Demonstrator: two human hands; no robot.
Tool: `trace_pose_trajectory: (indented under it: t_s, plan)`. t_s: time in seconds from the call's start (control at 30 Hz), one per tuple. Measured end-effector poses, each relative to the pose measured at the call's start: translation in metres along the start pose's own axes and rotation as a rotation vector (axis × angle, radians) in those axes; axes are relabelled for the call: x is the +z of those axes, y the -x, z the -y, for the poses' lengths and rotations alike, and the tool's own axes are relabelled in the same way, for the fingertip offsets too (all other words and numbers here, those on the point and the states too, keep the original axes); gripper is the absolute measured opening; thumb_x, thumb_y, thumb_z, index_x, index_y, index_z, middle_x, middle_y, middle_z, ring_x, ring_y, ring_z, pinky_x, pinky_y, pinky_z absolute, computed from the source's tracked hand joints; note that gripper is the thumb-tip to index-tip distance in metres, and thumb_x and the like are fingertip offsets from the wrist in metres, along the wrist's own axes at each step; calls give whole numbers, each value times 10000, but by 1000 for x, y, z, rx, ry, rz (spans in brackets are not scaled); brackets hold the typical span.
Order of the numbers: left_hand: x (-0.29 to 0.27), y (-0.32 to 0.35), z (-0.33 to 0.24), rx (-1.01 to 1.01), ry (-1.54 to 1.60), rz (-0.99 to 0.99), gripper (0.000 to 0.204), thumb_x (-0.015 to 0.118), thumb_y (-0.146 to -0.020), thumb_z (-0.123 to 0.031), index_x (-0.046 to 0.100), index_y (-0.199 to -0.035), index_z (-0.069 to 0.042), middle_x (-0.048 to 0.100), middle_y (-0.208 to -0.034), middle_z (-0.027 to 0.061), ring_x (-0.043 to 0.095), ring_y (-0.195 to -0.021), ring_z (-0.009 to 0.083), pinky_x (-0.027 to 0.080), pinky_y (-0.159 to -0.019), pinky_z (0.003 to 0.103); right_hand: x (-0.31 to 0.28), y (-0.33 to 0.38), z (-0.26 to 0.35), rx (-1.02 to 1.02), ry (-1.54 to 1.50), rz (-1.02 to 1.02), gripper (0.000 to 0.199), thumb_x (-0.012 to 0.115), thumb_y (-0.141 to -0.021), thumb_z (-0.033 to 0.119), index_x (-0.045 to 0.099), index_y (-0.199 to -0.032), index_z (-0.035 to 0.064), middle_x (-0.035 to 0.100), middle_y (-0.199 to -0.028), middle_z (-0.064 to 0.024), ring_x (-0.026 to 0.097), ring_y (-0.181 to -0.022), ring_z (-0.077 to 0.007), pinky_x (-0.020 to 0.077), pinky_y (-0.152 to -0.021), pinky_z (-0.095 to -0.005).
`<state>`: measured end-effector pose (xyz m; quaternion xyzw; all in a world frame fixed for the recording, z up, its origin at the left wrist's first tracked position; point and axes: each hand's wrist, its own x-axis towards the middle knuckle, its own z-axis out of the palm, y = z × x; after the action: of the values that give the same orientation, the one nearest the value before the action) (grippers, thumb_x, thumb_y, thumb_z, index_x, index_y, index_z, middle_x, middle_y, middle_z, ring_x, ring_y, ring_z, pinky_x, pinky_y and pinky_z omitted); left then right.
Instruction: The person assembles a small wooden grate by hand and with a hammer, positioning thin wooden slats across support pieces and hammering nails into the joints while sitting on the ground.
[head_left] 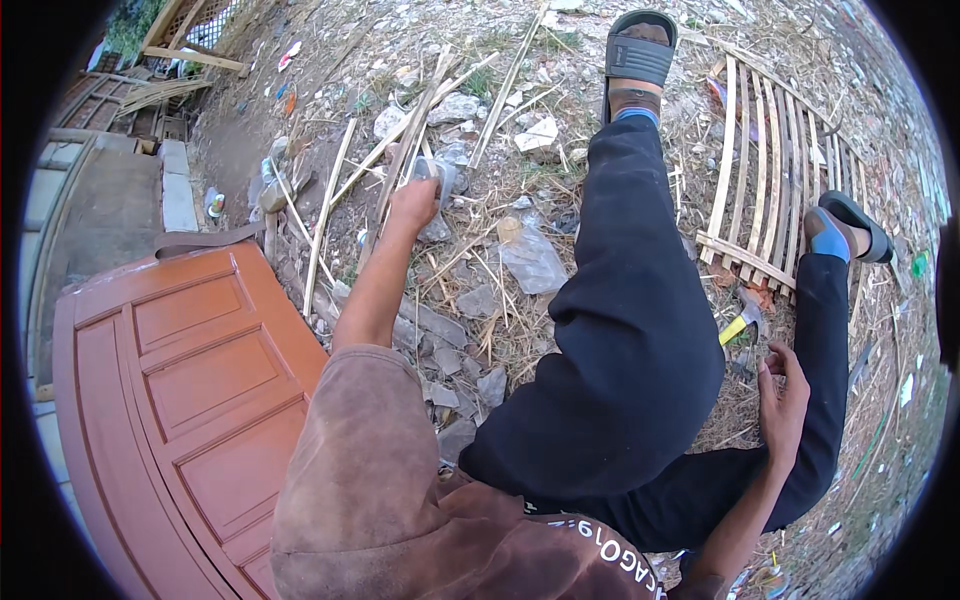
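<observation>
My left hand (412, 207) reaches out to the upper left, its fingers closed on the rim of a clear plastic container (440, 174) on the littered ground. What the container holds is hard to make out. My right hand (784, 402) rests beside my bent right leg, fingers loosely curved and apart from the thumb, with nothing visible in it. Just above it lies a hammer (738, 326) with a yellow handle and a metal head. Beyond the hammer, a frame of thin wooden slats (765, 165) is on the ground between my feet.
A reddish-brown panelled door (215, 370) lies at my left. Loose wooden strips (338, 215), stones (455, 108) and a crumpled clear plastic bag (532, 262) are scattered over straw and dirt. My outstretched left leg (640, 300) runs between my two hands.
</observation>
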<state>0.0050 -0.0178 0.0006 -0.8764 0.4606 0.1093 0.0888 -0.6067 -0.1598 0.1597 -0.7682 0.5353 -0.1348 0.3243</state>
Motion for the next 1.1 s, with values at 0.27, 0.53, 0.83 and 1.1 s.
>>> trace_pose_trajectory:
  t_s: [0.27,0.53,0.83,1.1]
  plan:
    - [-2,-2,7,162,32,-79,186,611,-859,-176,688,-1002,-87,687,-972,200,670,-923,399,538,-811,499,6,-2,-3,18,42,31,315,661,-886,46,604,-1193,-2,624,-876,-131,613,-822,-235,489,-802,-353]
    - [-7,9,25,210,263,-157,176,671,-838,-151,645,-942,-11,678,-865,212,680,-815,386,525,-715,464,30,1,-9,45,50,27,346,702,-866,188,633,-1174,45,669,-934,-140,661,-830,-306,514,-763,-416]
    - [-67,0,-11,71,569,-462,213,683,-921,-153,685,-1090,-23,722,-875,108,692,-787,176,538,-718,329,84,23,-11,499,194,211,482,686,-853,396,579,-1080,-15,700,-872,-252,689,-837,-429,531,-766,-513]
    - [-225,-25,-151,411,863,-618,278,711,-934,-175,698,-1175,-36,716,-969,74,654,-860,114,524,-743,253,143,34,-16,521,96,122,652,680,-853,404,394,-1203,-66,700,-828,-249,699,-780,-429,536,-737,-538]
